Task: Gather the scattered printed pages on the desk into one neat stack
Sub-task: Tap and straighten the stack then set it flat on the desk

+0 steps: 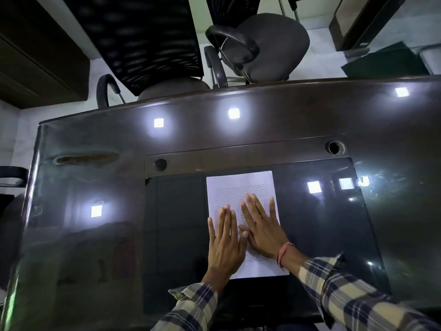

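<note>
One white stack of printed pages [238, 185] lies squared on the dark glass desk [95, 182], a little right of centre and near me. My left hand [225, 242] rests flat on the stack's lower left part, fingers spread, little finger over the left edge. My right hand [261, 225] lies flat on the middle of the stack, fingers spread and pointing away from me, thumb touching my left hand. Neither hand grips anything. No loose page shows elsewhere on the desk.
Two round cable holes [160, 164] [333, 147] sit in the wooden strip behind the pages. Two office chairs [152, 44] [267, 46] stand beyond the desk's far edge. Ceiling lights glare on the glass. A chair armrest [12, 174] pokes in at left.
</note>
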A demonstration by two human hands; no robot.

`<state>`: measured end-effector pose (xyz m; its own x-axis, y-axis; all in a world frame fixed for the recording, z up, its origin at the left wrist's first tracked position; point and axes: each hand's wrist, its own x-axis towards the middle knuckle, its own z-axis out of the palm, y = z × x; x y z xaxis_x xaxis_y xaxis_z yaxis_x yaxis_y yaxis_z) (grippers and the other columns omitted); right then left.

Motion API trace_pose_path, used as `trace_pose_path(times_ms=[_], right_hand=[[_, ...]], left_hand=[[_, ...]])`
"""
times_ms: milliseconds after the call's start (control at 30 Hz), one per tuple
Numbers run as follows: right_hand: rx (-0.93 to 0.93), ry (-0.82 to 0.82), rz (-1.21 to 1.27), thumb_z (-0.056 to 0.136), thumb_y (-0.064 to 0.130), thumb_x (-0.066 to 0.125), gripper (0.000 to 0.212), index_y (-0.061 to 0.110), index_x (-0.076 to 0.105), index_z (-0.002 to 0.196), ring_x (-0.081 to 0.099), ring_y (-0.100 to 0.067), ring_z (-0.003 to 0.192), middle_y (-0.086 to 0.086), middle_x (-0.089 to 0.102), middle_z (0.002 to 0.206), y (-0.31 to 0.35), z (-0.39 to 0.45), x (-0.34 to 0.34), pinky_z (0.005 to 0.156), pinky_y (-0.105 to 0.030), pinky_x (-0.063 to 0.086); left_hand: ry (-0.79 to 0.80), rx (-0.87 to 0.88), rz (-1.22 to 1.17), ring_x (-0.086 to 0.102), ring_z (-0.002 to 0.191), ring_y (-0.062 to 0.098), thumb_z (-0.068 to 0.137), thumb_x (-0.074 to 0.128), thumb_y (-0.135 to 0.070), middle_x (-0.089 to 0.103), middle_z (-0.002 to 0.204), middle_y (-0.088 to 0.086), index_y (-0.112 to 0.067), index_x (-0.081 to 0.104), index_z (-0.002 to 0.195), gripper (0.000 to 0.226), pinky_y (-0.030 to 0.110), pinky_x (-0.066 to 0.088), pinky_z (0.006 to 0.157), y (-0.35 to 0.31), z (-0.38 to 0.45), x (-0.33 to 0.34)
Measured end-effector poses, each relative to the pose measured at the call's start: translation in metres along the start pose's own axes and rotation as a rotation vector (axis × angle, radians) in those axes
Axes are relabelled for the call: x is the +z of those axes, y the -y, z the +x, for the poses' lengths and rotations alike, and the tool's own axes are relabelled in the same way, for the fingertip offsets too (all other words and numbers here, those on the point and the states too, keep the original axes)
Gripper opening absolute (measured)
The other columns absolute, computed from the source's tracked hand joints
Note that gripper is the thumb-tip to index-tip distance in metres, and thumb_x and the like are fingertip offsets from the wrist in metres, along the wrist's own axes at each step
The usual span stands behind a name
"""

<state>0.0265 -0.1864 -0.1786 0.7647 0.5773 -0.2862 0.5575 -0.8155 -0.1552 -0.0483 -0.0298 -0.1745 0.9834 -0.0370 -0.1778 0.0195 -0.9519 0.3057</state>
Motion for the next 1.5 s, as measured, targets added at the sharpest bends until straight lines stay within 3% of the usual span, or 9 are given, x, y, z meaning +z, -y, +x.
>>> trace_pose_path(times_ms=[67, 167, 467, 633, 867, 1067, 1200, 1367, 1500], right_hand=[[-0.060, 0.024, -0.006, 0.103, 0.060, 0.016, 0.076, 0.010, 0.020, 0.160, 0.011, -0.038, 0.156, -0.016, 0.012, 0.169, 0.000, 0.009, -0.001, 0.115, -0.074, 0.017], [-0.043, 0.015, 0.007, 0.105, 0.057, 0.023, 0.075, 0.008, 0.016, 0.161, 0.005, -0.033, 0.157, -0.014, 0.007, 0.170, -0.009, 0.016, 0.001, 0.119, -0.070, 0.014], [0.194, -0.017, 0.111, 0.105, 0.055, 0.016, 0.076, 0.006, 0.006, 0.162, -0.003, -0.025, 0.158, -0.011, -0.001, 0.171, -0.070, 0.052, -0.012, 0.126, -0.057, 0.005], [0.194, -0.025, 0.098, 0.106, 0.054, 0.021, 0.075, 0.006, 0.003, 0.162, -0.006, -0.025, 0.158, -0.011, -0.003, 0.171, -0.068, 0.050, -0.010, 0.126, -0.057, 0.005], [0.188, -0.015, 0.099, 0.107, 0.055, 0.019, 0.076, 0.008, -0.005, 0.161, -0.011, -0.024, 0.158, -0.010, -0.009, 0.170, -0.068, 0.053, -0.010, 0.126, -0.058, 0.004], [0.297, -0.051, 0.094, 0.105, 0.055, 0.027, 0.078, 0.003, 0.008, 0.161, -0.003, -0.032, 0.157, -0.018, 0.000, 0.170, -0.042, 0.039, -0.016, 0.122, -0.066, 0.011], [0.207, -0.054, 0.160, 0.104, 0.062, 0.025, 0.079, 0.008, 0.017, 0.161, 0.005, -0.030, 0.158, -0.014, 0.008, 0.170, 0.024, 0.009, -0.003, 0.124, -0.064, 0.008], [0.394, -0.040, 0.233, 0.105, 0.059, 0.025, 0.079, 0.010, 0.001, 0.162, -0.006, -0.022, 0.158, -0.006, -0.008, 0.171, 0.011, -0.024, 0.020, 0.127, -0.053, 0.000], [0.401, -0.053, 0.276, 0.106, 0.053, 0.026, 0.076, 0.010, -0.003, 0.162, -0.009, -0.020, 0.158, -0.004, -0.012, 0.171, 0.002, -0.032, 0.018, 0.127, -0.050, 0.005]], left_hand=[[0.030, -0.011, 0.000, 0.008, 0.160, 0.027, 0.110, 0.020, -0.051, 0.006, 0.173, 0.011, -0.004, 0.020, 0.163, 0.071, 0.054, 0.001, 0.129, 0.002, -0.002, 0.004], [0.059, -0.020, 0.014, 0.006, 0.161, 0.025, 0.108, 0.028, -0.055, 0.008, 0.173, 0.011, -0.004, 0.020, 0.163, 0.075, 0.055, 0.010, 0.128, 0.009, -0.004, 0.009], [0.088, -0.053, 0.021, 0.002, 0.161, 0.023, 0.108, 0.036, -0.053, 0.005, 0.174, 0.009, -0.006, 0.017, 0.164, 0.076, 0.048, 0.004, 0.130, 0.008, -0.002, 0.009], [0.106, -0.062, 0.002, 0.002, 0.161, 0.024, 0.107, 0.035, -0.056, 0.001, 0.174, 0.008, -0.006, 0.012, 0.164, 0.079, 0.048, 0.003, 0.129, 0.007, 0.006, 0.005], [0.090, -0.020, 0.011, -0.010, 0.160, 0.019, 0.110, 0.023, -0.056, -0.008, 0.173, 0.007, -0.008, 0.002, 0.165, 0.076, 0.041, 0.006, 0.131, 0.038, 0.094, -0.017], [0.086, -0.064, 0.001, -0.015, 0.159, 0.018, 0.109, 0.015, -0.058, -0.016, 0.173, 0.004, -0.011, -0.007, 0.164, 0.076, 0.041, 0.004, 0.131, 0.036, 0.095, -0.022], [0.083, -0.075, -0.012, -0.016, 0.159, 0.018, 0.108, 0.017, -0.060, -0.018, 0.172, 0.003, -0.013, -0.008, 0.165, 0.078, 0.039, 0.001, 0.131, 0.035, 0.097, -0.021], [0.078, -0.069, -0.003, -0.017, 0.159, 0.017, 0.107, 0.015, -0.061, -0.019, 0.172, 0.000, -0.015, -0.009, 0.165, 0.077, 0.038, -0.002, 0.130, 0.037, 0.097, -0.020], [0.073, -0.058, 0.012, -0.016, 0.159, 0.018, 0.108, 0.020, -0.059, -0.017, 0.173, 0.001, -0.013, -0.006, 0.165, 0.077, 0.039, -0.001, 0.131, 0.036, 0.098, -0.019]])
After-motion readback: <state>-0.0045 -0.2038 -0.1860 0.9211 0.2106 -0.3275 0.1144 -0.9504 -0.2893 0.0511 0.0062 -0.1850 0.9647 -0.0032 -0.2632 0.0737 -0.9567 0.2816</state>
